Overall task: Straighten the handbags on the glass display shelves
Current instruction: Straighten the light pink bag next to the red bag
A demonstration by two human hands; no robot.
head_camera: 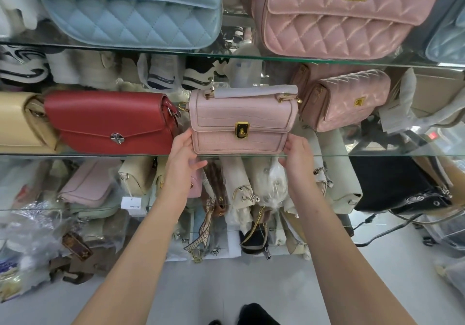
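Forearms rise from the bottom of my view over the pale floor (201, 287), one on each side. Behind them I see the lower shelving, crammed with plastic-wrapped bags (251, 186) and loose chain straps.

Left hand (185, 151) now: thumb pressed to the lower left corner of the pale pink handbag (241, 113), fingers curled in underneath. Right hand (299, 153) mirrors it at the lower right corner, thumb on the side, fingers tucked below. Whether those fingers sit under the bag or under the glass, I cannot tell.

The bag stands upright at the front edge of the middle glass shelf (377, 155), facing me, gold clasp (242, 129) centred on the flap, its top handle (254, 92) wrapped in grey paper.

Just beside it on the left is a red handbag (108, 118), tilted, then a cream bag (15, 121) at the frame edge. On the right sits a small quilted pink handbag (347, 100), turned at an angle.

Above, on the upper glass shelf (327, 60), a blue quilted handbag (125, 10) and a large pink quilted handbag (339, 15) sit side by side, apart.
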